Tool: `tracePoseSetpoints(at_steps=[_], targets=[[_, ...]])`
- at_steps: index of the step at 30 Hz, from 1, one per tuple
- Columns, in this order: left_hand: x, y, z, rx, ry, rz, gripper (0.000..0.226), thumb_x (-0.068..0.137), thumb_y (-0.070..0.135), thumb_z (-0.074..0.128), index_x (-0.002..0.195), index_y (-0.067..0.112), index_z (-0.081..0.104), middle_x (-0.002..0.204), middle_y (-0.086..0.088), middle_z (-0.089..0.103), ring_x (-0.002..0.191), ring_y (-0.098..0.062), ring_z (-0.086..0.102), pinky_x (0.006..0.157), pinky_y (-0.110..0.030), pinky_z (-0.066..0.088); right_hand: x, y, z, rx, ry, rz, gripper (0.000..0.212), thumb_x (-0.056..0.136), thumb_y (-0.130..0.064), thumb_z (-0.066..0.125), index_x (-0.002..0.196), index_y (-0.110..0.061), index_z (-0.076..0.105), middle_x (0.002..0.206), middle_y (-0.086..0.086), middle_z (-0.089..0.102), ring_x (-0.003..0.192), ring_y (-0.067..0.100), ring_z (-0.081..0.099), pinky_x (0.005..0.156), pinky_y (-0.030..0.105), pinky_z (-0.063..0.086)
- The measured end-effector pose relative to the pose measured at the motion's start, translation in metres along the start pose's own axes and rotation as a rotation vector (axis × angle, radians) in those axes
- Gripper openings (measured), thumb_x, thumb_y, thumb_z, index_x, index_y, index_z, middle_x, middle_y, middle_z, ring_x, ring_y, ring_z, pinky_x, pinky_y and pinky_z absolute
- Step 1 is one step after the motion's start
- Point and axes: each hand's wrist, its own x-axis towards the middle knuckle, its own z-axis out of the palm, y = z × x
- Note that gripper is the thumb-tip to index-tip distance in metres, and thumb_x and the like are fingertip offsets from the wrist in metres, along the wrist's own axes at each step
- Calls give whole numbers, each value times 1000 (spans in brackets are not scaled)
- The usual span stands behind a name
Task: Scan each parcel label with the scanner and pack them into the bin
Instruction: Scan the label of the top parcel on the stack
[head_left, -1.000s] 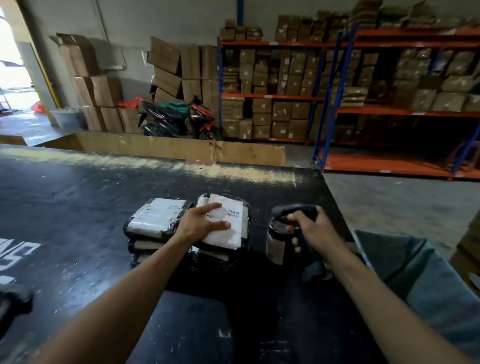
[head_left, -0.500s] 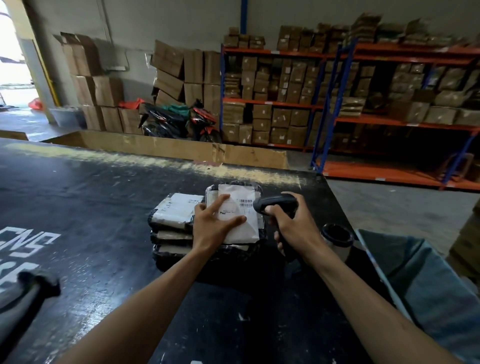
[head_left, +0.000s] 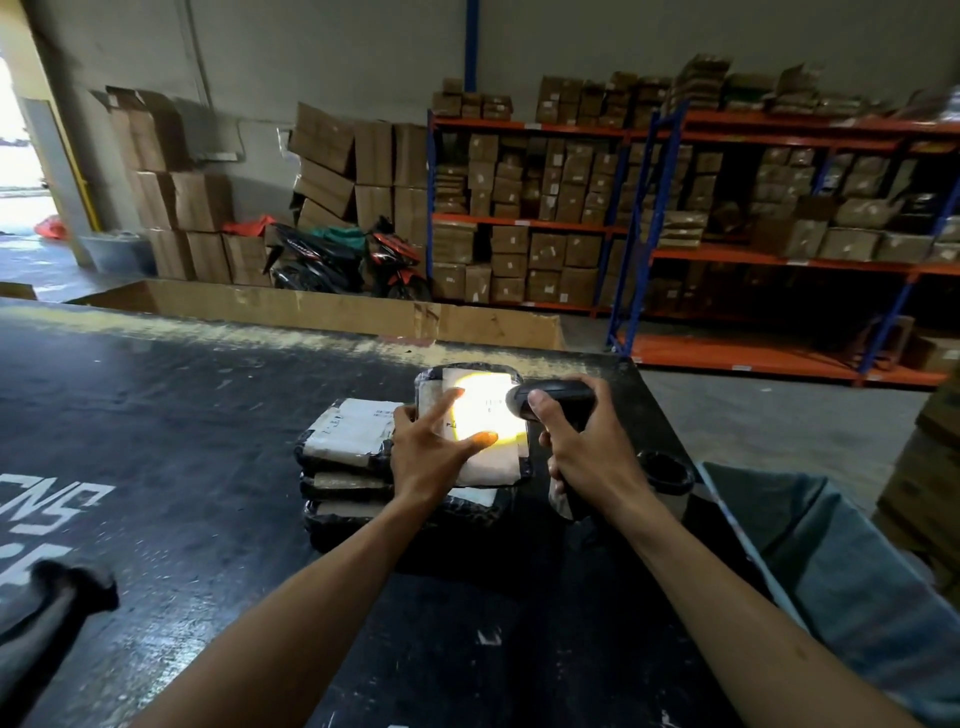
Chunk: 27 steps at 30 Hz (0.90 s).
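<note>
Your right hand (head_left: 587, 447) is wrapped tight around the scanner (head_left: 553, 397), lighting the label. Your left hand (head_left: 426, 452) lies spread and flat, gripping nothing, on the top parcel (head_left: 488, 462) of the right-hand pile. It looks light, soft, slippery; pinch its near edge.

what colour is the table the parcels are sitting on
Black, scuffed, with white lettering at the left: the table in the head view.

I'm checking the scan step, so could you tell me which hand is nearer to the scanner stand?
Right. The right hand grips the scanner just beside the scanner stand; the left hand rests on the top parcel, farther away.
</note>
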Motion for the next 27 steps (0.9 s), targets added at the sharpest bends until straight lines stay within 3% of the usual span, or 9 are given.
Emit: tracePoseSetpoints(at_steps=[6, 10, 15, 19, 21, 24, 27], targets=[[1, -2, 6, -15, 15, -40, 74, 57, 61, 89, 125, 56, 59, 127, -16, 43, 105, -32, 61, 93, -42, 56, -2, 1, -2, -45, 54, 2, 45, 85, -69, 64, 119, -53, 39, 88, 8, 71, 49, 14, 68, 44, 30, 56], [3, -7, 7, -65, 3, -59, 75, 57, 56, 91, 126, 53, 61, 124, -13, 42, 105, -31, 60, 94, -44, 56, -3, 2, -3, -34, 66, 6, 32, 84, -69, 65, 105, -64, 41, 85, 9, 72, 48, 17, 69, 44, 31, 56], [5, -11, 8, -88, 6, -69, 79, 56, 55, 92, 129, 50, 61, 122, -10, 42, 105, -30, 60, 96, -42, 56, -4, 9, -3, -47, 66, 35, 43, 81, -71, 65, 114, -55, 41, 84, 13, 71, 44, 16, 67, 40, 28, 53], [9, -11, 1, -94, 7, -105, 96, 59, 56, 90, 142, 56, 42, 115, -7, 42, 103, -29, 59, 97, -37, 53, -16, 39, 3, -88, 66, 140, 50, 78, -73, 63, 117, -52, 38, 84, 12, 72, 43, 15, 67, 38, 27, 52], [13, -12, -5, -51, -8, -109, 105, 60, 59, 88, 147, 59, 28, 113, -8, 43, 99, -30, 59, 99, -39, 51, -29, 64, 9, -143, 41, 235, 55, 77, -75, 61, 119, -51, 36, 85, 7, 73, 45, 16, 69, 39, 28, 54], [15, -16, -11, -83, -26, -118, 102, 60, 56, 89, 147, 56, 34, 112, -5, 44, 96, -23, 57, 101, -36, 50, -48, 103, 21, -224, 7, 354, 63, 77, -73, 60, 125, -38, 39, 87, 7, 73, 53, 22, 71, 38, 29, 54], [9, -23, -12, -65, -31, -94, 100, 58, 59, 88, 145, 57, 38, 111, -3, 44, 94, -18, 54, 98, -29, 48, -63, 135, 33, -272, -49, 447, 63, 85, -66, 61, 133, -32, 38, 96, 7, 69, 76, 27, 72, 39, 26, 52]])
